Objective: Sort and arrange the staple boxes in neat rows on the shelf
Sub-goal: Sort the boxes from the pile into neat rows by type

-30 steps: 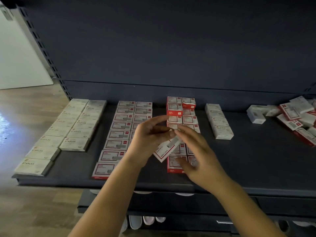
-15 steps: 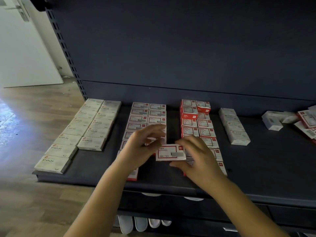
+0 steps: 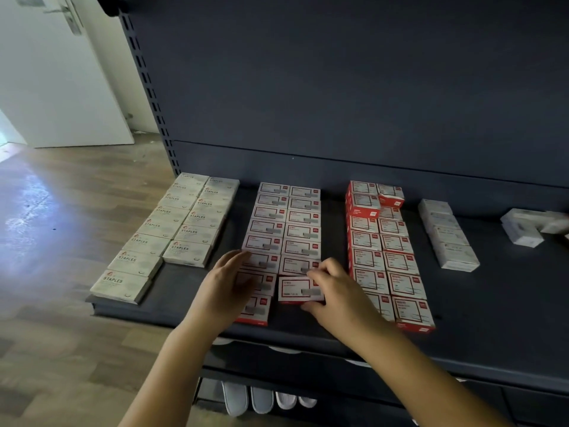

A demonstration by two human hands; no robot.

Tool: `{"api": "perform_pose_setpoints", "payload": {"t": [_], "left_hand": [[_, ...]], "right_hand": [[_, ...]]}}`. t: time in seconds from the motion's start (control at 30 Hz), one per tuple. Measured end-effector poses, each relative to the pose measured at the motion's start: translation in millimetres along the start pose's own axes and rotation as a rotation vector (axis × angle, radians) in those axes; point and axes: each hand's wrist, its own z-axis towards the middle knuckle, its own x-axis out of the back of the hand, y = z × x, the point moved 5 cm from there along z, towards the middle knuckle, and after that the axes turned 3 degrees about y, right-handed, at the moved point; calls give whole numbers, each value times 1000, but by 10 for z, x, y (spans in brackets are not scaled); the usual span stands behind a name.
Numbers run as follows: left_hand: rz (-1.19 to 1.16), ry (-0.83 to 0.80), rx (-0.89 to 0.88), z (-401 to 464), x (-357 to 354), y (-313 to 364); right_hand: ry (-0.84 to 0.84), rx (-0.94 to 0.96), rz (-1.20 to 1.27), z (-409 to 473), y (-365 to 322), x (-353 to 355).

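Observation:
A white staple box with a red frame (image 3: 296, 289) lies flat on the dark shelf (image 3: 492, 318), at the front end of the right column of a two-column block of matching boxes (image 3: 288, 223). My right hand (image 3: 334, 292) pinches this box at its right edge, fingers at the top corner and thumb under the front side. With straight fingers, my left hand (image 3: 228, 282) rests flat on the front boxes of the left column.
Two rows of white STAPLES boxes (image 3: 172, 238) lie at the shelf's left end. Right of my hands are two rows of red boxes (image 3: 381, 251), partly stacked at the back, a single white row (image 3: 446, 238) and loose boxes (image 3: 523, 229) at the far right.
The box, held tilted in the air between both hands, came down flat onto the shelf at the column's front. My left hand let go and settled on the left column.

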Motion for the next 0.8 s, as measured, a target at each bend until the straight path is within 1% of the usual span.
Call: {"api": "perform_pose_setpoints", "payload": {"t": [0.23,0.33,0.53,0.63,0.8], "left_hand": [[-68,43,-39,-33,-111,-24],[-77,31,-33,-20,-139,-35],[-107,74,-12,-11,-104,-31],[-169,64,12,-16,-91,-51],[-203,66,-28,-26,-70,-87]], "right_hand": [[57,-34,-11,-21,-38,-17],[43,-11,11,-5,-72,-38],[40,14,43,10,-72,-71],[52,29,55,2,-72,-64],[63,49,58,-7,-69,-76]]}}
